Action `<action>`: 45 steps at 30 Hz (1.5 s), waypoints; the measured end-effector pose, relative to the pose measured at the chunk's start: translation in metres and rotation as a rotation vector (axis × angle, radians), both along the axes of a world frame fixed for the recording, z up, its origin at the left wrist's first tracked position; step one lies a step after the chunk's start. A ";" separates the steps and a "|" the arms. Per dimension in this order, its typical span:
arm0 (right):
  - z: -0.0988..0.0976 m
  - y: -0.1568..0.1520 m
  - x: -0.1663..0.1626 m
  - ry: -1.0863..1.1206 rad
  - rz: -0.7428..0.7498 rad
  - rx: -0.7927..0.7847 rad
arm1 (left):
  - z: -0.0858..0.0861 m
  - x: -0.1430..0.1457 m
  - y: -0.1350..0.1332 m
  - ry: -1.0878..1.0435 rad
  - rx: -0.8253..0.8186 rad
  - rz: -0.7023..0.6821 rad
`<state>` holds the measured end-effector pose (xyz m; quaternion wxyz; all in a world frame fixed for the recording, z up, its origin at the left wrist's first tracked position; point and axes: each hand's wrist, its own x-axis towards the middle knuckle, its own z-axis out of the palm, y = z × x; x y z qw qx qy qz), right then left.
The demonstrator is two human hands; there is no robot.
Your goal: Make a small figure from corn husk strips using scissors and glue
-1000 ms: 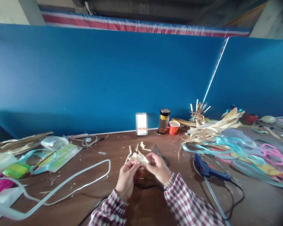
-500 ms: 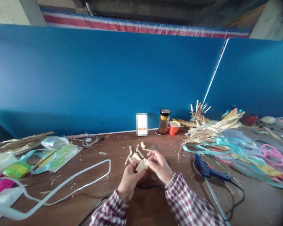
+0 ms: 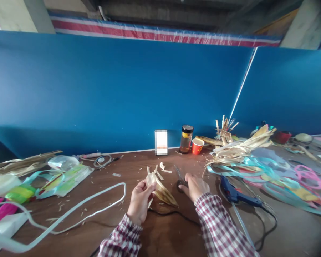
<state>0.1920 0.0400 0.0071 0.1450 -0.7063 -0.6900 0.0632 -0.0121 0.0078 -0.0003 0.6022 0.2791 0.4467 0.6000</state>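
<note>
My left hand (image 3: pixel 139 200) is closed on a folded piece of dried corn husk (image 3: pixel 160 190), which fans down and right over the brown table (image 3: pixel 163 235). My right hand (image 3: pixel 194 185) has left the husk and rests on the handles of a pair of scissors (image 3: pixel 179 175) lying just right of it; its fingers curl over the handles, and I cannot see if they grip. Small husk scraps (image 3: pixel 160 167) lie on the table behind the hands.
A blue glue gun (image 3: pixel 231 194) with a black cord lies to the right. Behind it sit a husk heap (image 3: pixel 238 148) and coloured ribbons (image 3: pixel 278 171). A jar (image 3: pixel 186 138) and red cup (image 3: pixel 197 145) stand by the blue partition. White tubing (image 3: pixel 77 214) and plastic bags (image 3: pixel 64 175) lie left.
My right hand let go of the husk and moved right onto the scissors. My left hand keeps the husk, now unfolded downwards.
</note>
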 end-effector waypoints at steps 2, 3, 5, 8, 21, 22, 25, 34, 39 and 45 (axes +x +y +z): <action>-0.001 -0.002 -0.002 -0.047 0.005 -0.028 | -0.002 -0.001 0.001 -0.067 -0.004 0.029; -0.001 -0.002 -0.003 -0.048 0.001 -0.027 | -0.003 -0.001 0.002 -0.087 -0.003 0.036; -0.001 -0.002 -0.005 -0.029 -0.011 -0.036 | -0.005 -0.001 0.003 -0.106 -0.001 0.044; 0.000 0.001 -0.004 0.037 -0.032 -0.054 | -0.006 -0.002 0.003 -0.102 0.000 0.023; -0.005 0.003 -0.021 1.179 0.297 -0.207 | -0.006 -0.004 0.004 -0.167 -0.001 0.054; -0.005 0.003 -0.024 1.220 0.339 -0.198 | -0.006 -0.004 0.004 -0.179 0.005 0.058; -0.006 0.000 -0.030 1.335 0.439 -0.216 | -0.004 -0.004 0.003 -0.229 0.007 0.054; -0.004 -0.015 -0.043 1.448 0.441 -0.494 | -0.001 -0.007 0.006 -0.266 -0.054 0.064; -0.007 -0.019 -0.043 1.481 0.562 -0.747 | -0.001 -0.009 0.005 -0.313 -0.123 0.123; -0.001 -0.021 -0.037 1.509 0.731 -0.907 | 0.005 -0.012 0.007 -0.447 -0.176 0.184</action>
